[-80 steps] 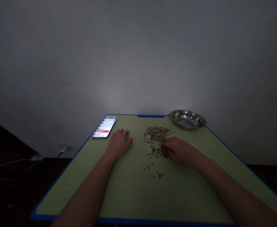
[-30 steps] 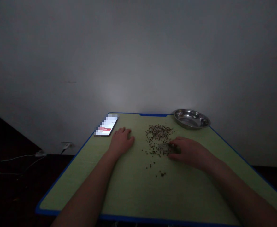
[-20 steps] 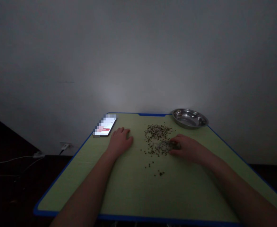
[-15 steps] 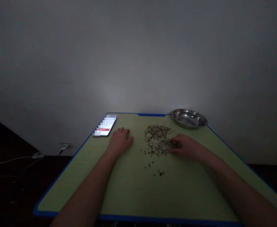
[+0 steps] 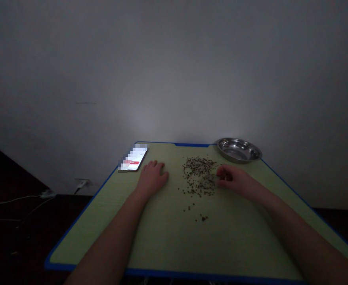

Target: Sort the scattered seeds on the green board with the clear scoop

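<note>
My left hand (image 5: 153, 178) lies flat on the pale green table (image 5: 162, 233), fingers stretched out, holding nothing. It is just to the right of a lit phone (image 5: 134, 157). Across the middle of the table spread several small dark brown grains (image 5: 198, 163), like peppercorns or seeds. Right of them, my right hand (image 5: 230, 180) has thumb and fingers curled in a pinch. At its fingertips is a see-through greyish thing (image 5: 207, 182), low over the grains. Dimness and blur hide its exact kind.
A shallow steel bowl (image 5: 239, 151) stands at the back right corner. Blue edging (image 5: 192, 145) runs round the table, and a grey wall (image 5: 174, 79) rises behind it. A plug (image 5: 81, 184) and white cables (image 5: 19, 200) are at the lower left.
My right hand has shifted slightly to the right, its fingertips a little farther from the grains. My left hand stays in place on the table. The view has moved slightly.
</note>
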{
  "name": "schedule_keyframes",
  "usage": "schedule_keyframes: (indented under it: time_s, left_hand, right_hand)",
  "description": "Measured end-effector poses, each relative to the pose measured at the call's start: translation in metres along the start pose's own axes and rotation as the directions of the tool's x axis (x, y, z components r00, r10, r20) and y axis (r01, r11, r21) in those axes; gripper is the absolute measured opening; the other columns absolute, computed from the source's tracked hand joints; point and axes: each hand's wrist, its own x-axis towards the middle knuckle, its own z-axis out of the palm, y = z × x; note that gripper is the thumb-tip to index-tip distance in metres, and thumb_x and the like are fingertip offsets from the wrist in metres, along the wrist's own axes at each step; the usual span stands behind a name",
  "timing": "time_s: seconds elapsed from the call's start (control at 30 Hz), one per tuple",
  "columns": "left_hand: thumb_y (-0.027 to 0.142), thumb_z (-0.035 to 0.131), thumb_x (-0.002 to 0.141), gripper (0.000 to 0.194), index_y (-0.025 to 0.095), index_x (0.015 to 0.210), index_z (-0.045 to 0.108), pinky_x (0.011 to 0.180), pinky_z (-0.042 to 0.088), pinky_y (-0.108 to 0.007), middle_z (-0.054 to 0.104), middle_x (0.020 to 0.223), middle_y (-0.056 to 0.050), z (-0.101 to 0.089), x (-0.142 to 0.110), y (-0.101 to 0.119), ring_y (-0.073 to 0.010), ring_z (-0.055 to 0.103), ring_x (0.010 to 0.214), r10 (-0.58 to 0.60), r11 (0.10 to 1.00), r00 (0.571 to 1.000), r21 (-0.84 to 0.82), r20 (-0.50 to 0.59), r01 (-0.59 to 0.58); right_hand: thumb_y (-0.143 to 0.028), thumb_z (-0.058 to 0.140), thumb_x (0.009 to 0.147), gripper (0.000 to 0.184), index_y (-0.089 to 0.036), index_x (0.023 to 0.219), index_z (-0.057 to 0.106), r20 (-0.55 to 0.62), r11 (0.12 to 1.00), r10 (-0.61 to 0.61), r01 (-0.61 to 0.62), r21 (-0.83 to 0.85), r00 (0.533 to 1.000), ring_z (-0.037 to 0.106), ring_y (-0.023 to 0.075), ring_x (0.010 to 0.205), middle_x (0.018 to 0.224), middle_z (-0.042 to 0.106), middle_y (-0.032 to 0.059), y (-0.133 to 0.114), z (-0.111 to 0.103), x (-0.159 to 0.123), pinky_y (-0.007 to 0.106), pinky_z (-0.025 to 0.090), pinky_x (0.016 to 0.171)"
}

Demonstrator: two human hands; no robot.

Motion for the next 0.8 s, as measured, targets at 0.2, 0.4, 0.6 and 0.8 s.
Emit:
schedule_keyframes:
  time_s: [0.2,0.4,0.6,0.8]
  left_hand:
    - [0.037,0.045,0.081,0.042,0.017,0.116,0.057,0.102,0.032,-0.04,0.054,0.123,-0.014,0.001,0.0,-0.001,-0.026,0.045,0.12,0.006,1.0,1.0,-0.005,-0.001,-0.006]
    - [0.037,0.045,0.082,0.042,0.016,0.116,0.057,0.101,0.033,-0.04,0.055,0.122,-0.014,0.0,0.001,0.0,-0.0262,0.046,0.118,0.005,1.0,1.0,0.007,0.005,-0.005]
    - [0.037,0.045,0.081,0.041,0.017,0.115,0.058,0.1,0.034,-0.039,0.056,0.119,-0.012,0.0,0.001,0.0,-0.025,0.047,0.116,0.007,1.0,1.0,0.009,0.005,-0.007]
    - [0.036,0.044,0.081,0.041,0.015,0.114,0.058,0.1,0.034,-0.038,0.056,0.119,-0.013,0.0,0.001,0.0,-0.0253,0.047,0.116,0.01,1.0,1.0,0.014,-0.001,-0.01]
  right_hand:
    - [-0.031,0.056,0.077,0.012,-0.02,0.078,0.051,0.004,0.995,-0.056,0.056,0.081,0.998,0.047,0.0131,0.061,0.068,0.052,-0.0019,-0.007,-0.007,-0.003,0.026,0.038,0.055]
    - [-0.029,0.056,0.077,0.012,-0.02,0.078,0.048,0.001,0.996,-0.051,0.051,0.073,0.999,0.05,0.0135,0.061,0.069,0.054,-0.0014,0.0,-0.01,-0.001,0.026,0.039,0.056]
    - [-0.024,0.057,0.076,0.019,-0.018,0.094,0.052,0.023,0.991,-0.032,0.029,0.128,0.999,0.053,0.0131,0.06,0.069,0.057,-0.0017,0.004,-0.011,-0.001,0.026,0.042,0.054]
    - [-0.025,0.057,0.076,0.017,-0.017,0.092,0.059,0.266,0.977,0.009,-0.065,0.204,0.964,0.058,0.0132,0.057,0.071,0.063,0.0009,-0.006,-0.015,-0.009,0.026,0.046,0.052]
